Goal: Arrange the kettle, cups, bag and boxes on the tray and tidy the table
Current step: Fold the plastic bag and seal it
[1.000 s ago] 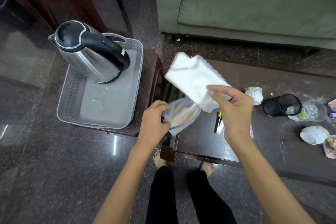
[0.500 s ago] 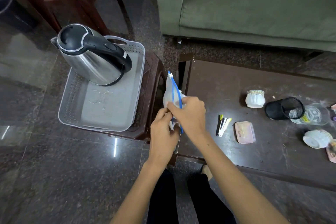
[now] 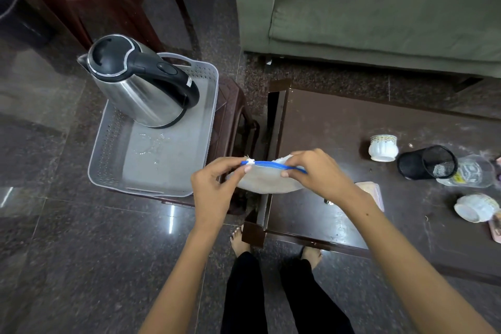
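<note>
**Between two hands, a zip bag held level at its seal**

At the middle of the head view, both hands hold the bag [image 3: 267, 180] above the gap between stool and worktop [image 3: 339, 127]. The left hand [image 3: 214, 190] pinches the blue zip strip at its 9 o'clock end, right by the white slider; its grip is narrow, thumb and forefinger closed on the strip. The right hand [image 3: 317, 171] pinches the same strip toward 3 o'clock, fingers over the top edge. The bag's translucent body sags below both grips, with pale contents showing through.

At 10 o'clock from the hands, the kettle [image 3: 138, 81] stands upright on the far end of the grey tray [image 3: 108, 154]. On the worktop at 3 o'clock, one cup [image 3: 383, 147] stands upside down, another cup [image 3: 475, 207] lies on its side, and a black mesh holder [image 3: 427, 162] lies tipped between them.
</note>
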The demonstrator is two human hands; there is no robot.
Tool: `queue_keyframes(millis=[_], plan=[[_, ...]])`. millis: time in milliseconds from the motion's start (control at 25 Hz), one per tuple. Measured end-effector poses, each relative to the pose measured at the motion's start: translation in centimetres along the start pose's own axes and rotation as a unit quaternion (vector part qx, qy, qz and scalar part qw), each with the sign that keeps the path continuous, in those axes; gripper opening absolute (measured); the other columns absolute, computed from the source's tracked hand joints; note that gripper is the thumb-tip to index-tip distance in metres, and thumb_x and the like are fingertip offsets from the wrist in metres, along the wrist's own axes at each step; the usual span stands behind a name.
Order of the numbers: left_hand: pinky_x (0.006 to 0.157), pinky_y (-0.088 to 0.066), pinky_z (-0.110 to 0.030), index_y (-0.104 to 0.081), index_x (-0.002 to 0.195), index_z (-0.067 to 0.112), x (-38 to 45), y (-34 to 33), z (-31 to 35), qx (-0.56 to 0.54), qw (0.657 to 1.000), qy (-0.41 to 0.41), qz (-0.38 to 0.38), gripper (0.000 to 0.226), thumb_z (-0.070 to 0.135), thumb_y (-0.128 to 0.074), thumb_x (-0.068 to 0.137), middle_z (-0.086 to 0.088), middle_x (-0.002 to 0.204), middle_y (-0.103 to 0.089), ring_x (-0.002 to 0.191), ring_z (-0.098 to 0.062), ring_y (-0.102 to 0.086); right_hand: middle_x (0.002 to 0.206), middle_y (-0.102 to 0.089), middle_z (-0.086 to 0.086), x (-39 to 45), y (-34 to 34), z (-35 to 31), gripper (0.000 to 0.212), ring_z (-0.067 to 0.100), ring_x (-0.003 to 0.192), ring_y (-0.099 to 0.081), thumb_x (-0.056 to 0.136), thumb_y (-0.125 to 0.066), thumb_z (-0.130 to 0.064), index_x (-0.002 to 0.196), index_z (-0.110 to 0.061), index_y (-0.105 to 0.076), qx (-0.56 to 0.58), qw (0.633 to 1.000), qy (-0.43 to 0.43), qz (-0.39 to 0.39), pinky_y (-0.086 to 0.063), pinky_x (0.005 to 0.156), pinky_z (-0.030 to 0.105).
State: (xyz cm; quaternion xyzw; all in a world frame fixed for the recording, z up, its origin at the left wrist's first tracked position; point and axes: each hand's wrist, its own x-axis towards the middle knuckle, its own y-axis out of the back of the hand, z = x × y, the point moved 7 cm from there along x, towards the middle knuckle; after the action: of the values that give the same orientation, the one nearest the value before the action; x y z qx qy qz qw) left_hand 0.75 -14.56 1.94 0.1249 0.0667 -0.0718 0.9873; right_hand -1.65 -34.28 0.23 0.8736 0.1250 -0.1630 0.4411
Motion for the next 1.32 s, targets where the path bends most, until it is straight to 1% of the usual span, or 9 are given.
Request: queue_keyframes(millis=[120, 280, 560, 800, 960, 1080, 1200, 1280, 1320], plan=[[0.079, -0.056, -0.030, -0.078, 0.084, 0.027, 0.0, -0.7, -0.1, -0.023, 0.999, 0.025, -0.041, 0.013, 0.017, -0.079, 0.075, 0.005, 0.083, -0.077, 0.082, -0.015, -0.073, 0.086, -0.063, -0.013, -0.5, 0.8, -0.5, 0.019, 0.018, 0.085, -0.062, 0.080, -0.071, -0.036, 0.092, -0.021, -0.074, 0.063, 0.997, 0.013, 0.046, -0.045, 0.067, 0.031], [0.077, -0.059, -0.037, -0.078, 0.079, 0.023, -1.1, -1.9, -0.3, -0.030, 0.995, 0.054, -0.080, 0.012, 0.014, -0.081, 0.072, 0.002, 0.076, -0.077, 0.076, -0.019, -0.074, 0.091, -0.070, -0.007, -0.7, 0.7, -4.2, 0.016, 0.010, 0.085, -0.065, 0.079, -0.074, -0.030, 0.092, -0.020, -0.075, 0.175, 0.976, 0.108, 0.064, -0.053, 0.077, 0.037], [0.076, -0.057, -0.050, -0.077, 0.082, 0.025, -1.8, -1.8, -1.1, -0.023, 0.993, 0.068, -0.095, 0.016, 0.010, -0.071, 0.083, 0.000, 0.078, -0.077, 0.076, -0.028, -0.071, 0.082, -0.068, -0.007, -1.0, 0.1, -4.5, 0.011, 0.010, 0.074, -0.063, 0.083, -0.070, -0.029, 0.086, -0.020, -0.076, 0.148, 0.979, 0.130, 0.049, -0.052, 0.069, 0.038], [0.076, -0.057, -0.032, -0.073, 0.080, 0.023, -1.3, 0.7, -2.1, -0.045, 0.995, 0.082, -0.029, 0.010, 0.013, -0.072, 0.083, -0.003, 0.078, -0.076, 0.078, -0.019, -0.072, 0.090, -0.065, 0.000, -0.8, -0.3, -2.9, 0.011, 0.021, 0.080, -0.062, 0.089, -0.062, -0.023, 0.089, -0.015, -0.069, 0.027, 0.990, 0.131, 0.048, -0.049, 0.067, 0.037], [0.078, -0.056, -0.040, -0.072, 0.086, 0.012, -0.9, 2.1, -3.0, -0.070, 0.992, 0.105, -0.003, 0.003, 0.012, -0.070, 0.084, -0.013, 0.084, -0.075, 0.081, -0.026, -0.071, 0.093, -0.066, 0.002, -0.6, -0.1, 0.3, 0.012, 0.024, 0.083, -0.062, 0.089, -0.061, -0.020, 0.090, -0.012, -0.069, 0.006, 0.995, 0.086, 0.041, -0.050, 0.073, 0.040], [0.067, -0.058, -0.027, -0.072, 0.082, 0.017, -0.6, 3.1, -3.2, -0.096, 0.989, 0.109, 0.021, 0.006, 0.011, -0.070, 0.084, -0.004, 0.079, -0.076, 0.074, -0.017, -0.070, 0.093, -0.067, 0.003, -0.7, 0.9, 2.7, 0.010, 0.026, 0.084, -0.063, 0.088, -0.063, -0.016, 0.089, -0.008, -0.069, 0.009, 0.996, 0.051, 0.066, -0.050, 0.077, 0.040], [0.062, -0.055, -0.019, -0.070, 0.083, 0.017, -0.3, 3.1, -2.7, -0.104, 0.990, 0.096, 0.008, 0.008, 0.011, -0.067, 0.087, 0.002, 0.075, -0.075, 0.070, -0.009, -0.069, 0.092, -0.070, 0.004, -0.8, 1.5, 4.1, 0.007, 0.016, 0.084, -0.065, 0.085, -0.068, -0.014, 0.085, -0.007, -0.071, 0.093, 0.991, 0.029, 0.088, -0.048, 0.079, 0.023], [0.063, -0.056, -0.021, -0.068, 0.087, 0.015, 0.1, 2.8, -2.3, -0.125, 0.988, 0.087, -0.020, 0.005, 0.013, -0.064, 0.088, 0.001, 0.077, -0.076, 0.075, -0.014, -0.073, 0.095, -0.072, 0.001, -0.8, 1.3, 5.2, 0.007, 0.000, 0.083, -0.064, 0.079, -0.075, -0.016, 0.085, -0.012, -0.073, 0.225, 0.971, -0.013, 0.082, -0.043, 0.075, 0.009], [0.067, -0.056, -0.024, -0.067, 0.088, 0.015, 0.3, 2.7, -2.0, -0.136, 0.987, 0.083, -0.036, 0.004, 0.014, -0.063, 0.088, -0.001, 0.079, -0.076, 0.078, -0.018, -0.074, 0.100, -0.072, 0.000, -0.7, 0.8, 5.7, 0.015, 0.000, 0.087, -0.064, 0.075, -0.079, -0.017, 0.088, -0.013, -0.073, 0.298, 0.952, -0.039, 0.062, -0.045, 0.077, 0.010]])
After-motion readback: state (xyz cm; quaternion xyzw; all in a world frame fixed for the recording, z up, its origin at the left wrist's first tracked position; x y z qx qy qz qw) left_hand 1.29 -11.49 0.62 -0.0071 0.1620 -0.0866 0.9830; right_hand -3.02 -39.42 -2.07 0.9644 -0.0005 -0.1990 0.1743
